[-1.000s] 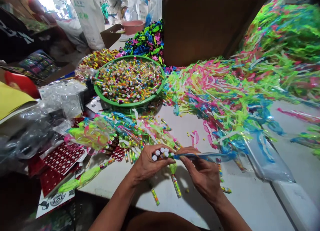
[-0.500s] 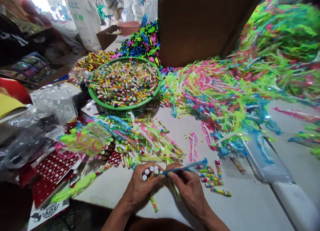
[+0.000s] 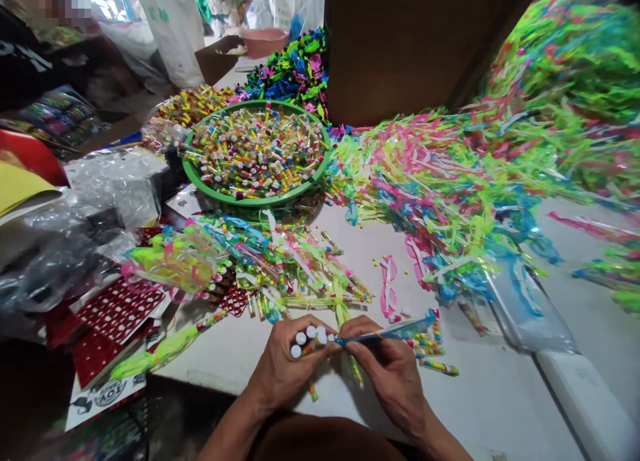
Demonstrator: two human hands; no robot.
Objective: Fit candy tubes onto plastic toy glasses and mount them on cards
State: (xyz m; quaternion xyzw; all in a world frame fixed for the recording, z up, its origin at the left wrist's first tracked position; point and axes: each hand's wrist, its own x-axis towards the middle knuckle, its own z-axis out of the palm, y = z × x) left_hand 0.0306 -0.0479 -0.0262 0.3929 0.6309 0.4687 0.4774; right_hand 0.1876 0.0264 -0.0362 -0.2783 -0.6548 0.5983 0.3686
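My left hand (image 3: pixel 287 361) is wrapped round several candy tubes (image 3: pixel 311 338) with white caps facing up. Close beside it, my right hand (image 3: pixel 387 361) pinches a blue plastic piece (image 3: pixel 400 329) that stretches to the right from between both hands' fingertips. Below the fingers a thin candy tube (image 3: pixel 356 373) lies at a slant. More filled tubes (image 3: pixel 438 366) rest on the white table (image 3: pixel 480 408) just right of my right hand. Pink toy glasses (image 3: pixel 389 286) lie beyond the hands.
A green basket (image 3: pixel 260 200) full of candy tubes stands behind. Bright plastic strips (image 3: pixel 425 161) are heaped at the right, by a large brown box (image 3: pixel 395 48). Clear bags (image 3: pixel 115 194) and red patterned cards (image 3: pixel 120 311) lie left. A person's dark sleeve (image 3: pixel 17 61) shows far left.
The scene has shifted slightly up and right in view. Both hands keep their holds, and the blue piece now reaches farther right.
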